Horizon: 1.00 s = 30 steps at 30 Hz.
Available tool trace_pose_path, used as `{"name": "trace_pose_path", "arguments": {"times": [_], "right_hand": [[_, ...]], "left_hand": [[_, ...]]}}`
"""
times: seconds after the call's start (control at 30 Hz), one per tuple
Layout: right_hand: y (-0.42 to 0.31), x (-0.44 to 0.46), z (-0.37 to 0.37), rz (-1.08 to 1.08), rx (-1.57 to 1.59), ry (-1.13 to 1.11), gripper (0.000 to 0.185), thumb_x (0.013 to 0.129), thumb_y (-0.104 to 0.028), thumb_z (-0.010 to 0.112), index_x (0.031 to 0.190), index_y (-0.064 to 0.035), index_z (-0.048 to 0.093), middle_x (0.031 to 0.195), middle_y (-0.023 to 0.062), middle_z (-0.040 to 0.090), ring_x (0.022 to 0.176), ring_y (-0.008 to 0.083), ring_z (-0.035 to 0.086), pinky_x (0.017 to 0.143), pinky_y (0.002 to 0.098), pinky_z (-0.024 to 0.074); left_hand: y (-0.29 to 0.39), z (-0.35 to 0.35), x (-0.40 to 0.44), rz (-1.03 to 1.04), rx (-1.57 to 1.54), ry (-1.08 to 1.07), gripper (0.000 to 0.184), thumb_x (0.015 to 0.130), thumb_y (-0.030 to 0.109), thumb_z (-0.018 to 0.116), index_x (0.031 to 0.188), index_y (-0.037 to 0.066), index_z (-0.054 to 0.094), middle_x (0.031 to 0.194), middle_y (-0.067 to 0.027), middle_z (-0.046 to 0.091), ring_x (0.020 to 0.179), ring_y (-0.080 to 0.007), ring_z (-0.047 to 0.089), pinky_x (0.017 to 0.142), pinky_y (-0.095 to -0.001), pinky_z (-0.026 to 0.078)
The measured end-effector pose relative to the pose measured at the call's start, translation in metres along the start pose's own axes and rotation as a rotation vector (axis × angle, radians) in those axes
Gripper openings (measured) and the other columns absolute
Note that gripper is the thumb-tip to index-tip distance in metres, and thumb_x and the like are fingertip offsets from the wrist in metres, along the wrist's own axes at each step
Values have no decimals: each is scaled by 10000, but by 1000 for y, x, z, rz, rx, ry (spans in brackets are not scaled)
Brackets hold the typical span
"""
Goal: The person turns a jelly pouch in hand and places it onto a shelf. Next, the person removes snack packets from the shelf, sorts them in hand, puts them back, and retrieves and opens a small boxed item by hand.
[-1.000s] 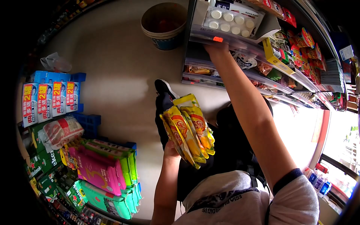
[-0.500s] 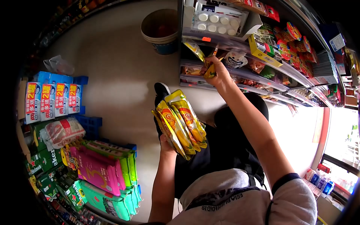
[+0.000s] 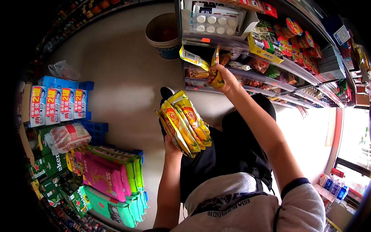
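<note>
Several yellow snack packets stand side by side above my lap, with my left hand closed around their lower left end. At the front of the shelves, my right hand grips more yellow packets; their tops fan apart, one leaning left and one nearly upright. My right fingers are wrapped round the packets' lower part. Beside them on the shelf lie other wrapped snacks. Above is a clear shelf edge with an orange tag.
A bucket stands on the floor beside the shelving. At left are blue boxes, a wrapped bag, green cartons, and pink and green packs. A yellow box holds small packets on the upper shelf.
My right hand has come out from under the shelf edge with yellow packets in it. The packets in my left hand have shifted slightly up. The view has moved, so the shelves sit further left.
</note>
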State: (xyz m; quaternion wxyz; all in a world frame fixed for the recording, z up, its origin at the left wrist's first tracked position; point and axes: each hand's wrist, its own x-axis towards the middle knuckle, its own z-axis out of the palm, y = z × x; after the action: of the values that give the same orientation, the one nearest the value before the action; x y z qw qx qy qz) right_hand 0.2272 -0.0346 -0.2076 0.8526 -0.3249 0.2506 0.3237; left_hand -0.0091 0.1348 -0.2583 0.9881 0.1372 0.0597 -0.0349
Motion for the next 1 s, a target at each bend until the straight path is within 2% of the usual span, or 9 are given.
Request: {"name": "trace_pose_path", "arguments": {"times": [0.13, 0.27, 0.5, 0.63, 0.77, 0.83, 0.9, 0.93, 1.0], "right_hand": [[-23, 5, -11, 44, -133, 14, 151, 748, -33, 598, 829, -36, 470, 663, 63, 462, 521, 154, 436, 506, 290, 399], [-38, -2, -22, 105, -424, 35, 197, 704, -57, 662, 859, -33, 543, 715, 74, 555, 499, 153, 495, 471, 265, 446], [-81, 4, -8, 223, -992, -174, 296, 638, -85, 697, 912, -32, 598, 828, 69, 598, 610, 125, 524, 474, 219, 435], [-99, 7, 4, 327, -1082, -139, 343, 617, -84, 700, 938, -32, 592, 838, 61, 598, 652, 97, 518, 482, 197, 423], [-77, 0, -10, 178, -1111, -305, 337, 596, -76, 695, 911, -13, 596, 842, 63, 602, 641, 104, 532, 491, 222, 424], [-67, -10, -16, 225, -1058, -298, 364, 581, -72, 685, 930, -14, 595, 856, 74, 601, 723, 144, 546, 587, 265, 459], [-64, -39, -11, 153, -1073, -334, 528, 577, -74, 724, 1070, 4, 549, 955, 88, 605, 887, 181, 567, 803, 300, 461], [-58, -49, -11, 51, -1143, -222, 471, 579, -54, 673, 1031, 7, 560, 899, 92, 601, 804, 173, 568, 738, 293, 470], [-56, -63, -8, 14, -1182, -381, 573, 624, -99, 730, 1135, 13, 496, 951, 77, 575, 876, 145, 532, 805, 268, 437]], "left_hand": [[2, 0, 1, -26, -43, 70, 739, 731, 336, 679, 1351, 87, 363, 1331, -114, 442, 1205, -290, 452, 996, -472, 394], [3, -5, 0, -31, 78, 44, 837, 704, 483, 682, 1385, 172, 305, 1370, -80, 392, 1234, -310, 405, 1010, -523, 348], [4, -3, -1, -100, 89, 47, 870, 692, 516, 681, 1389, 176, 288, 1378, -80, 376, 1239, -317, 392, 1009, -521, 349], [5, 0, 0, -114, 162, 86, 891, 682, 537, 683, 1391, 179, 280, 1389, -76, 361, 1241, -312, 391, 1009, -513, 353], [7, -10, -2, -96, 146, 77, 892, 685, 544, 678, 1393, 179, 277, 1393, -77, 356, 1243, -310, 389, 1010, -507, 355], [7, -4, -2, -69, 66, 58, 828, 709, 470, 668, 1376, 141, 306, 1366, -95, 389, 1215, -308, 423, 1002, -496, 371], [5, 5, 2, -39, -69, 7, 700, 753, 319, 656, 1338, 68, 367, 1310, -131, 457, 1158, -305, 490, 985, -476, 404], [4, 8, 2, -30, -74, 25, 682, 765, 313, 640, 1338, 65, 366, 1310, -133, 456, 1160, -306, 489, 984, -476, 405], [4, 11, 2, -8, -84, 59, 646, 790, 301, 607, 1338, 59, 365, 1310, -136, 455, 1163, -308, 487, 980, -477, 407]]}}
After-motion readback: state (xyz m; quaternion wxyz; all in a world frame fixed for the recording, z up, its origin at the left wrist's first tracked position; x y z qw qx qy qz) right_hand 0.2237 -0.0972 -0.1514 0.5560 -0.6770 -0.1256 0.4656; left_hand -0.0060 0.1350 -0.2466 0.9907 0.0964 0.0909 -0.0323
